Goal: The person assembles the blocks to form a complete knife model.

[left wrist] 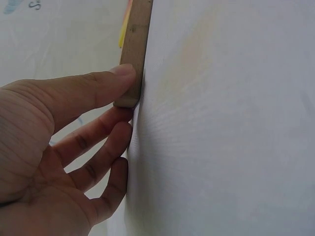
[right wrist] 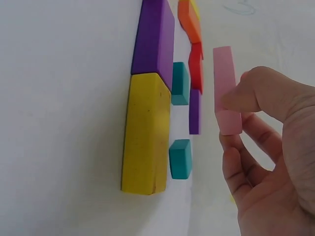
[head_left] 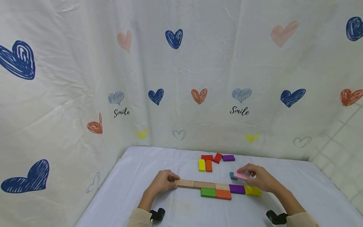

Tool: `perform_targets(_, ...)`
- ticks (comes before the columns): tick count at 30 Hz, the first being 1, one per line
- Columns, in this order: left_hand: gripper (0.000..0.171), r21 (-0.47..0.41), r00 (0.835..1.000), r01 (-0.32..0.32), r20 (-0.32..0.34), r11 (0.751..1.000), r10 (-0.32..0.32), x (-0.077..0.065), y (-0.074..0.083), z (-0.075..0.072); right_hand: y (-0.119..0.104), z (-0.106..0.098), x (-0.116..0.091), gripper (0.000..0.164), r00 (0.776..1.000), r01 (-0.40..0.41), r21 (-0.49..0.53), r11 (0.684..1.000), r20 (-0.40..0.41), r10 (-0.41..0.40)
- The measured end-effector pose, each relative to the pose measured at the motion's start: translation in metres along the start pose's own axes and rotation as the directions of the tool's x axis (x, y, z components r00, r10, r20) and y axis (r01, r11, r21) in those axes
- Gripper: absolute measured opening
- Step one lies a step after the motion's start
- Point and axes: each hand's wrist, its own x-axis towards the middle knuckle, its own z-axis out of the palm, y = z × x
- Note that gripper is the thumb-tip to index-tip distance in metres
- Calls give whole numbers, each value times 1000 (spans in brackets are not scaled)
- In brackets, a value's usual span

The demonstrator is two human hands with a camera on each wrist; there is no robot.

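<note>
My left hand [head_left: 165, 182] pinches the left end of a plain wooden block [left wrist: 133, 54], thumb on its side and a finger at the back edge. From there a row runs right: more plain wooden blocks [head_left: 204, 185], a purple block [head_left: 237, 189] and a yellow block [right wrist: 140, 137] at the end. Along the row's front side lie a green block [head_left: 208, 193] and an orange block [head_left: 223, 194]. My right hand [head_left: 262, 179] holds a pink block [right wrist: 225, 78] between thumb and fingers, raised off the table. Behind the row are two teal blocks [right wrist: 180, 160], one partly covered in the head view.
Farther back lie a yellow block [head_left: 201, 165], an orange block [head_left: 208, 165], two red blocks [head_left: 217, 158] and a purple block [head_left: 228, 158]. A white cloth [head_left: 127, 201] covers the table. A curtain [head_left: 215, 69] printed with hearts hangs behind.
</note>
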Motion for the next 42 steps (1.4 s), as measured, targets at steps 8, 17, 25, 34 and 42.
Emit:
perform_targets(8, 28, -3, 1000, 5, 3, 1000, -5, 0, 0, 0, 0, 4, -24, 42, 997, 64, 71, 995, 43, -67)
perform_targets(17, 28, -9, 1000, 5, 3, 1000, -5, 1, -2, 0, -4, 12, -38, 51, 993, 0, 95, 995, 114, -11)
perform_targets(25, 28, -3, 1000, -3, 6, 1000, 3, 1, -3, 1, -10, 21, -43, 56, 988, -97, 70, 993, 127, 87)
perform_targets(34, 28, -13, 1000, -8, 2, 1000, 8, 1, -3, 1, -12, 26, -45, 56, 990, -80, 32, 996, 120, 75)
perform_targets(42, 29, -16, 1000, -8, 2, 1000, 8, 1, -4, 1, -16, 27, -45, 55, 989, -70, 1, 998, 131, 69)
